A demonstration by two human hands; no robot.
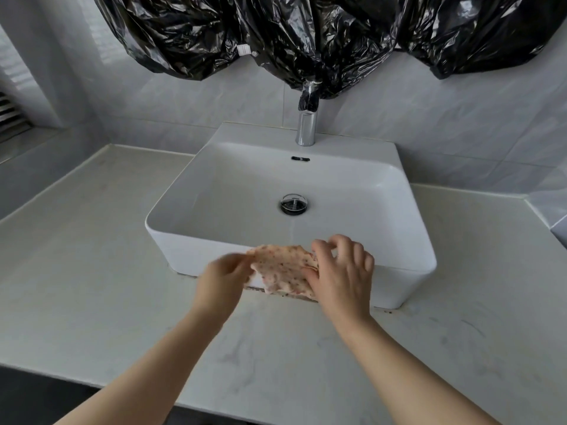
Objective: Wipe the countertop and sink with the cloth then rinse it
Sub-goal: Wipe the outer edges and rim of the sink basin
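The fingers (352,250) of the right hand (342,277) were curled and slightly spread, gripping the right edge of the single speckled cloth (280,268). The left hand (221,279) pinched its left edge, fingertips blurred. The cloth was stretched between the two hands against the front wall of the one sink (399,280), over the middle of the counter (92,271). Black plastic (306,35) hid the top of the one faucet (306,130).
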